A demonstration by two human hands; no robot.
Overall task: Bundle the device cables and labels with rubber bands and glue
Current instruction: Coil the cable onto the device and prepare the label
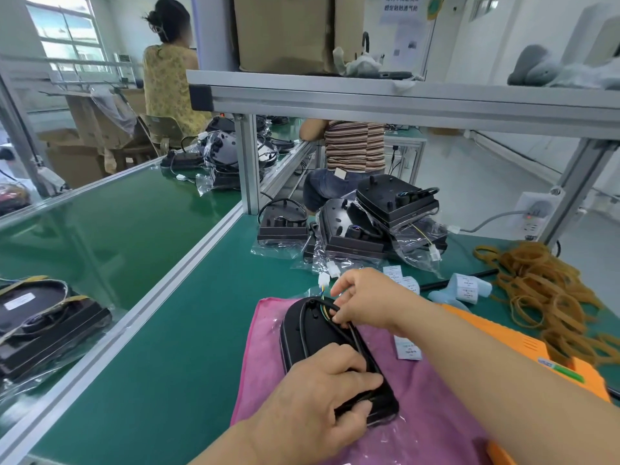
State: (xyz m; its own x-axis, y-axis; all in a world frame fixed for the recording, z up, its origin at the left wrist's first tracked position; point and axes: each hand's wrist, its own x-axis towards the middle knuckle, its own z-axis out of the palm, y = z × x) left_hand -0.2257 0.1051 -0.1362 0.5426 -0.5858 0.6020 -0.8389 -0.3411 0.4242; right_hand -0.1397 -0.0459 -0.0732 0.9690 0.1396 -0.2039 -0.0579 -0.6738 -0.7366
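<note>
A black device [318,333] lies on a pink cloth [429,407] on the green tabletop [188,347], its black cable [303,330] looped along its back. The left hand [322,397] has its grip curled round the device's near end, fingers pressing the cable down. The right hand [365,303] pinches the cable at the far end, near the white connector [323,280]. Label rolls [468,288] and a heap of rubber bands [543,290] lie to the right; bagged devices [352,236] sit behind.

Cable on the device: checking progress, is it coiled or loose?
Coiled: the cable runs in a loop on the device, pinched at the far end by the right hand and gripped near by the left hand.
</note>
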